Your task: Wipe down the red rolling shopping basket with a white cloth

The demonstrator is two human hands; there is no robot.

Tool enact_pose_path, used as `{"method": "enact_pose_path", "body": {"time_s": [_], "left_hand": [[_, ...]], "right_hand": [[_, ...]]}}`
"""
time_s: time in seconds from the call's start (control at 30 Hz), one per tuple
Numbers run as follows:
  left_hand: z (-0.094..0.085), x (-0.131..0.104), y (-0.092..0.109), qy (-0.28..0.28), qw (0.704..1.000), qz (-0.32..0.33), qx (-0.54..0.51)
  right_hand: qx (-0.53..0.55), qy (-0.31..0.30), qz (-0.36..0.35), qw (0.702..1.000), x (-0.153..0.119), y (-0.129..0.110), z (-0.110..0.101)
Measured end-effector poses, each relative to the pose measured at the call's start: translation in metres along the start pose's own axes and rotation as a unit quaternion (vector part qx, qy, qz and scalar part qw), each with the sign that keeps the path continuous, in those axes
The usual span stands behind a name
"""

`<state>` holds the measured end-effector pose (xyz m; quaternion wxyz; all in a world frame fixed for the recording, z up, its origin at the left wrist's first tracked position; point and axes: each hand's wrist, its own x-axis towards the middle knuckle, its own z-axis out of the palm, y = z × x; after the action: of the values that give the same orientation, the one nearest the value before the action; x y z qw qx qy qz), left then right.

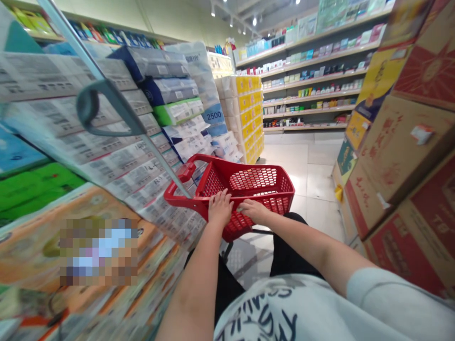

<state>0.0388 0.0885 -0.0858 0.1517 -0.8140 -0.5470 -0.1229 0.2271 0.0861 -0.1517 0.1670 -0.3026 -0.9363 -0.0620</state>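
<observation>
A red plastic rolling shopping basket with mesh walls stands tilted in front of my legs. Its long metal pole ends in a grey handle that leans up to the left. My left hand rests on the basket's near rim, fingers stretched and a little spread. Just right of it, my right hand lies against the same side, fingers curled together. Whatever may be between those fingertips is too small to make out. The basket's visible inside shows only red mesh.
Stacked tissue packs line the left, with orange packs nearer me and a blurred-out patch on top. Yellow-and-white packs stand beyond. Cardboard boxes tower on the right. Tiled floor leads to stocked shelves.
</observation>
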Motion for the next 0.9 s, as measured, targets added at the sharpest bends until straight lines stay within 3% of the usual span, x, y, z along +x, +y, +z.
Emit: {"method": "enact_pose_path", "body": {"time_s": [0.17, 0.33, 0.5, 0.7, 0.9], "left_hand": [[0.001, 0.001, 0.001, 0.0, 1.0, -0.006, 0.001], [0.002, 0.002, 0.001, 0.003, 1.0, -0.002, 0.01], [0.002, 0.003, 0.002, 0.005, 1.0, -0.005, 0.015], [0.0, 0.004, 0.002, -0.007, 1.0, -0.005, 0.019], [0.0, 0.004, 0.001, -0.005, 1.0, -0.001, 0.023]], "right_hand": [[-0.024, -0.023, -0.015, 0.999, -0.023, 0.017, -0.005], [-0.075, 0.054, 0.04, 0.995, -0.044, 0.028, -0.009], [-0.041, -0.015, 0.021, 0.999, -0.053, 0.029, -0.014], [-0.014, 0.158, 0.075, 0.984, -0.038, 0.032, -0.035], [-0.007, 0.127, 0.032, 0.991, -0.036, 0.045, -0.042]]}}
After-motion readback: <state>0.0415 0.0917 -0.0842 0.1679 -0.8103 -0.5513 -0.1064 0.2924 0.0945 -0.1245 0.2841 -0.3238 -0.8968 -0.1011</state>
